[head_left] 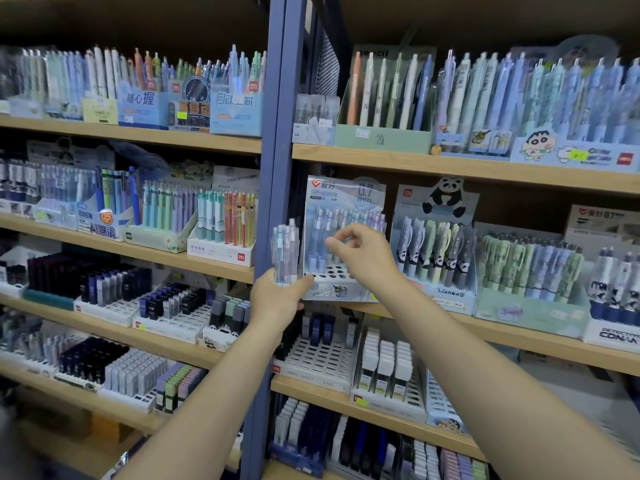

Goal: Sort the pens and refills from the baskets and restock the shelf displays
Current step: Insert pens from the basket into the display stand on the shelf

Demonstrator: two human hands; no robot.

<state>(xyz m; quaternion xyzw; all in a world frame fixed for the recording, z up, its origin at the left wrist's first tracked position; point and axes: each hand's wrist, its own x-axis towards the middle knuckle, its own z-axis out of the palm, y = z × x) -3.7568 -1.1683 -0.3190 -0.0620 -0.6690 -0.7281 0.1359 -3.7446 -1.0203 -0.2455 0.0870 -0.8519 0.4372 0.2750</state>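
A: What is the left hand [277,292] doing?

B: Its fingers are curled round the lower ends of a small bunch of clear mechanical pencils [285,252], which stand upright above the fist. The thumb reaches across to the front lip of the blue display box [341,237] just beside it.

A: And the right hand [363,256]?

B: It is raised in front of that same box, with thumb and forefinger pinched together at the pencils standing in the back rows. Whether they actually hold one, I cannot tell; the other fingers are loosely curled.

A: Where is the box in relation to the fingers?

B: Directly behind the right fingertips, and just right of the left fist. Below the right fingers, its front rows show bare round holes.

A: Anything beside it?

B: A panda display box [436,244], beyond the right wrist, on the same wooden shelf [519,336].
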